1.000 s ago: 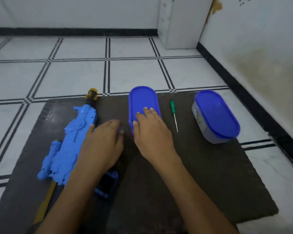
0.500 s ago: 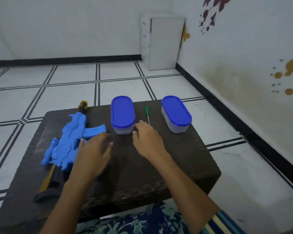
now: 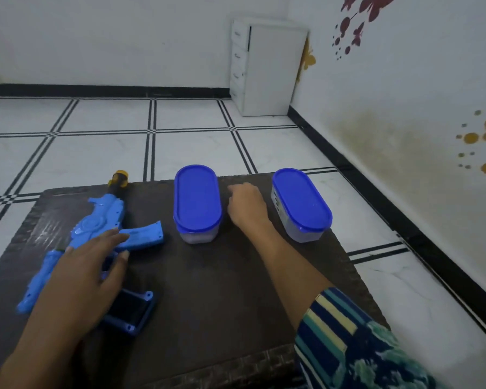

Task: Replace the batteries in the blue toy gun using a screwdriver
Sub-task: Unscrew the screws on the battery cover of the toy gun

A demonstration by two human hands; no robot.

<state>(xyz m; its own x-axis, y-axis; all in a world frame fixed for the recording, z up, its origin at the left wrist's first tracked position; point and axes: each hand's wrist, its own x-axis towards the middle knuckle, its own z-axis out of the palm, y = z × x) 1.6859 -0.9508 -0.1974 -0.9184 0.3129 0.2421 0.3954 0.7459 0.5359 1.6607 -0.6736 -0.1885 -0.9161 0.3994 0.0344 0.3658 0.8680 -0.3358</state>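
Note:
The blue toy gun (image 3: 101, 220) lies on the left of the dark table (image 3: 208, 290), its yellow muzzle (image 3: 119, 176) pointing away from me. My left hand (image 3: 87, 265) rests flat on the gun's middle with fingers spread and grips nothing. A blue-framed dark part (image 3: 132, 310) of the gun sticks out below that hand. My right hand (image 3: 246, 206) is between the two containers, fingers curled down onto the table. The screwdriver is not visible there; the hand covers that spot.
Two clear containers with blue lids stand at the table's far edge, one in the middle (image 3: 197, 200) and one to the right (image 3: 300, 203). A white drawer cabinet (image 3: 267, 68) stands in the room's corner. White tiled floor surrounds the table.
My right hand moved forward from the table's middle into the gap between the containers, covering the green screwdriver seen there before. My left hand shifted onto the gun. The camera view rose.

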